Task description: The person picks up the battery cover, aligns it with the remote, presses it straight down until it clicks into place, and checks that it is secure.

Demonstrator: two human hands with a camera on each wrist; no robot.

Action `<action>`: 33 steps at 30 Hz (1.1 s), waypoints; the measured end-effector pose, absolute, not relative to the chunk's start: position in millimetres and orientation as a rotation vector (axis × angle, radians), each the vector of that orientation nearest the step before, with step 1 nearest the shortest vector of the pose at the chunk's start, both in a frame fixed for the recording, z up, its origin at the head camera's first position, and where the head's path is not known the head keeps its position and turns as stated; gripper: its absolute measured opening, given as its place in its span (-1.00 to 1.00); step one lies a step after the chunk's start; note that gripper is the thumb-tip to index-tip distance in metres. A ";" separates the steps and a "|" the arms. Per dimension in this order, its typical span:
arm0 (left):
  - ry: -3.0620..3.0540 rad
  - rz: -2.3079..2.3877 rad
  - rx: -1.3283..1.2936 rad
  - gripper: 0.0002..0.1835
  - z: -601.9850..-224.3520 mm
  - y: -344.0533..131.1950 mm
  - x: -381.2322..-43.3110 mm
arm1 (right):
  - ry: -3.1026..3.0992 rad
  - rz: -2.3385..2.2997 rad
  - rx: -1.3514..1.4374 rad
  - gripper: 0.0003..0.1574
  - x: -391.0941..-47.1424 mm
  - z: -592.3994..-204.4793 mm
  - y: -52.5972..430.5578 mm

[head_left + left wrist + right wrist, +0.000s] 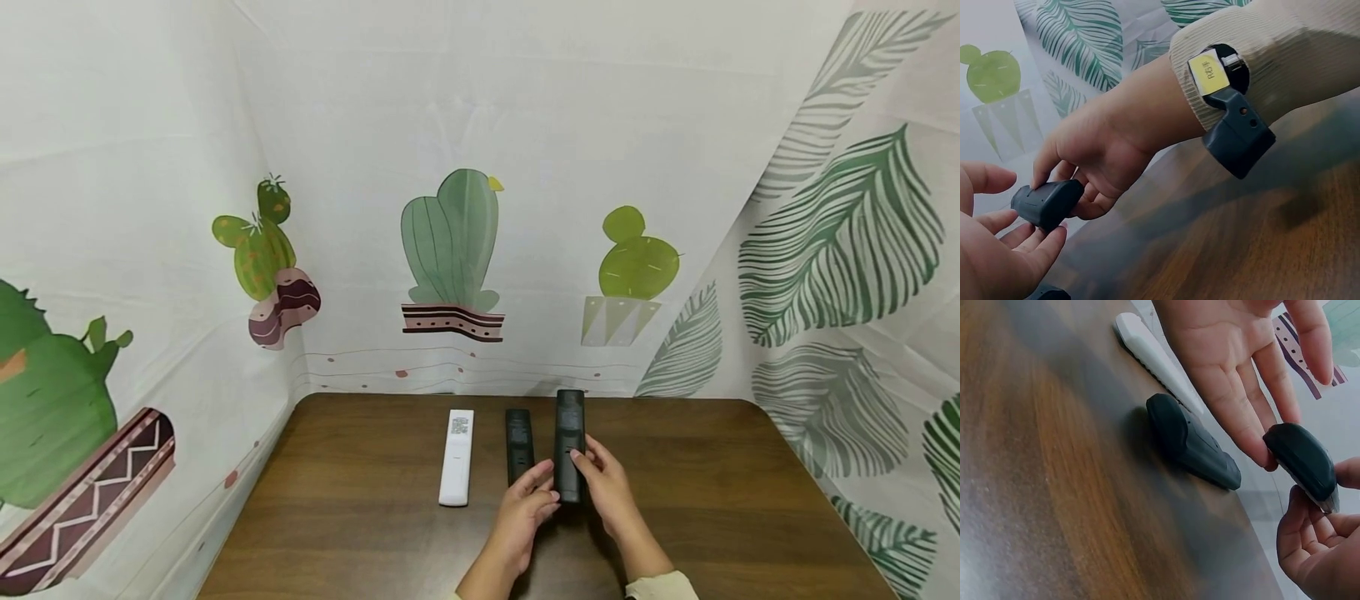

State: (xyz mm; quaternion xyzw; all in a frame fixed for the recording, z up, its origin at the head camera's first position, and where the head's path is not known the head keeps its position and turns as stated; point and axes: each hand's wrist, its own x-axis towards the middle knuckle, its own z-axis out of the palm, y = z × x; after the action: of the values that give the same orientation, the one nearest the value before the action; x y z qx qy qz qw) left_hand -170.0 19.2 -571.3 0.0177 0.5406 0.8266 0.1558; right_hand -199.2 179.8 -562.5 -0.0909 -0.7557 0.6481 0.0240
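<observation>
My right hand [609, 493] grips a long black remote control [570, 421] back side up, its thumb across the battery-cover area. The remote is held above the table, as the right wrist view shows. My left hand [519, 515] is beside its near end, fingers mostly straight; fingertips [1266, 459] touch the remote's edge in the right wrist view. A shorter black remote [519, 440] lies on the table just beyond the left hand, which partly hides its near end. Further left lies a white remote [456, 462], label side up.
The brown wooden table [360, 475] has rounded far corners. White fabric [540, 108] printed with cacti and leaves hangs behind it and along both sides. A dark wrist camera [1238, 134] sits on the right sleeve.
</observation>
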 end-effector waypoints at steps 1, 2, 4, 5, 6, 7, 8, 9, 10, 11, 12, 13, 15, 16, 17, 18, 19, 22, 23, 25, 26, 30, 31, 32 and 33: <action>1.549 2.366 0.053 -0.35 -571.6 20.0 -169.4 | -2.346 2.002 -0.284 -0.29 -198.9 -562.5 180.5; 1.549 2.365 0.049 -0.35 -571.7 20.8 -168.8 | -2.354 1.996 -0.285 -0.28 -198.8 -562.7 181.2; 1.555 2.363 0.057 -0.34 -572.0 22.4 -167.5 | -2.368 1.986 -0.285 -0.28 -198.7 -563.1 182.4; 1.557 2.362 0.063 -0.34 -572.2 23.2 -167.0 | -2.374 1.979 -0.284 -0.28 -198.7 -563.4 183.0; 1.559 2.361 0.069 -0.34 -572.6 24.0 -166.5 | -2.379 1.975 -0.289 -0.28 -198.7 -563.8 183.6; 1.563 2.356 0.072 -0.34 -572.5 24.6 -165.8 | -2.380 1.971 -0.292 -0.28 -198.7 -563.9 184.1; 1.564 2.354 0.073 -0.34 -572.3 25.2 -165.2 | -2.384 1.965 -0.296 -0.28 -198.6 -564.1 184.5; 1.567 2.351 0.075 -0.34 -572.2 25.8 -164.6 | -2.387 1.959 -0.300 -0.28 -198.7 -564.6 185.2; 1.568 2.346 0.074 -0.35 -572.3 26.3 -164.0 | -2.387 1.960 -0.306 -0.28 -198.7 -564.9 185.7; 1.569 2.343 0.072 -0.34 -572.4 26.7 -163.4 | -2.388 1.957 -0.307 -0.28 -198.6 -565.3 186.3; 1.571 2.339 0.070 -0.34 -572.3 27.2 -162.9 | -2.387 1.958 -0.313 -0.28 -198.5 -565.5 186.8; 1.574 2.336 0.071 -0.34 -572.5 27.6 -162.5 | -2.386 1.957 -0.312 -0.29 -198.5 -566.0 187.5; 1.580 2.331 0.073 -0.34 -573.3 28.6 -161.9 | -2.388 1.956 -0.311 -0.29 -198.7 -567.1 188.9; 1.581 2.329 0.074 -0.35 -573.7 29.0 -161.6 | -2.389 1.957 -0.311 -0.28 -198.8 -567.3 189.5; 1.582 2.328 0.075 -0.35 -574.1 29.4 -161.4 | -2.394 1.953 -0.313 -0.28 -199.1 -567.9 190.1; 1.584 2.328 0.078 -0.35 -574.5 29.8 -161.3 | -2.399 1.949 -0.316 -0.28 -199.2 -568.3 190.6; 1.583 2.329 0.081 -0.35 -575.2 30.2 -161.2 | -2.408 1.945 -0.313 -0.27 -199.6 -568.9 191.1; 1.585 2.323 0.078 -0.35 -576.6 31.3 -161.0 | -2.418 1.943 -0.321 -0.27 -200.3 -570.7 192.4; 1.585 2.321 0.075 -0.35 -577.5 31.9 -161.1 | -2.422 1.943 -0.323 -0.27 -200.7 -571.6 192.9; 1.586 2.316 0.071 -0.34 -579.5 33.1 -161.5 | -2.426 1.945 -0.322 -0.26 -201.3 -572.9 193.8; 1.586 2.313 0.069 -0.34 -580.1 33.7 -161.7 | -2.428 1.945 -0.326 -0.26 -201.4 -573.4 194.2; 1.576 2.311 0.070 -0.33 -583.9 36.8 -162.7 | -2.448 1.928 -0.329 -0.25 -202.2 -575.0 196.0; 1.583 2.308 0.081 -0.32 -584.7 37.3 -162.9 | -2.454 1.924 -0.333 -0.24 -202.2 -575.4 196.5; 1.584 2.306 0.083 -0.32 -585.8 37.7 -163.1 | -2.459 1.920 -0.335 -0.24 -202.2 -575.5 196.9; 1.585 2.302 0.083 -0.32 -587.7 38.0 -163.4 | -2.462 1.918 -0.336 -0.23 -202.2 -575.7 197.2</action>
State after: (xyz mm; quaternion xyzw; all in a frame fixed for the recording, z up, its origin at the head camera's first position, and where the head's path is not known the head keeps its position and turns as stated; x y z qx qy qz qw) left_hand -163.4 38.0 -587.7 0.0292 0.5583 0.8111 0.1717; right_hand -202.2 197.2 -575.7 -0.1071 -0.7843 0.6110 0.0010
